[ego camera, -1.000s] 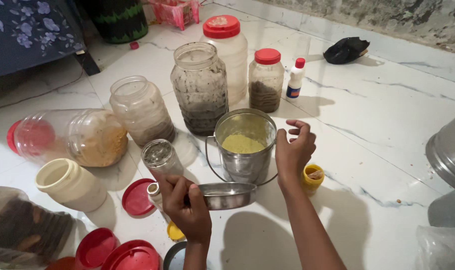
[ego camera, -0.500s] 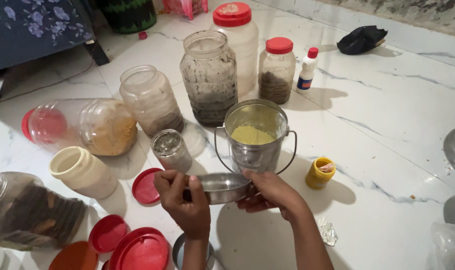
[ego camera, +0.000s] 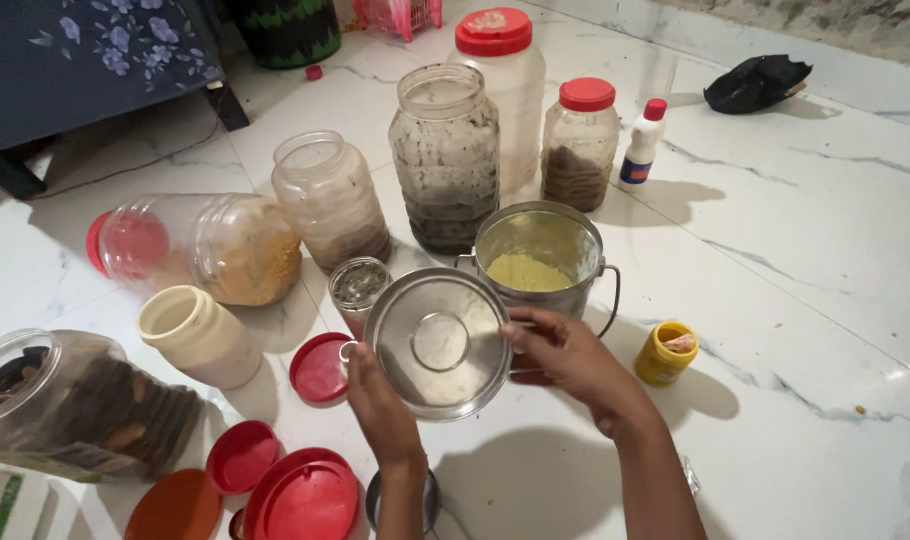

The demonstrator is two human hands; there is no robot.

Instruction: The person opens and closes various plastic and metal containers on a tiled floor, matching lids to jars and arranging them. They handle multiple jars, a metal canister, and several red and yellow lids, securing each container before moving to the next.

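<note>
I see both hands on the round steel lid, held tilted so its flat face looks up at the camera, just in front of the open steel pail and partly covering its near rim. Left hand is closed on the lid's lower-left edge, fingers wrapped behind it; right hand pinches the right edge, thumb on top and fingers curled under. Two-point grip at opposite edges looks like it's there to keep a thin, slippery disc steady. Pail sits upright on the white marble floor, part-filled with yellow powder, wire handle dropped to the right side. Behind it, in a loose arc: dark-filled open jar, red-capped white jar, smaller red-capped jar, small white bottle. Left of the lid there's a small glass jar, an open clear jar, a jar on its side with orange grains, and a cream tub. Loose red lids lie near the left wrist, presumably off the open jars. Small yellow pot stands just right of the right hand.
</note>
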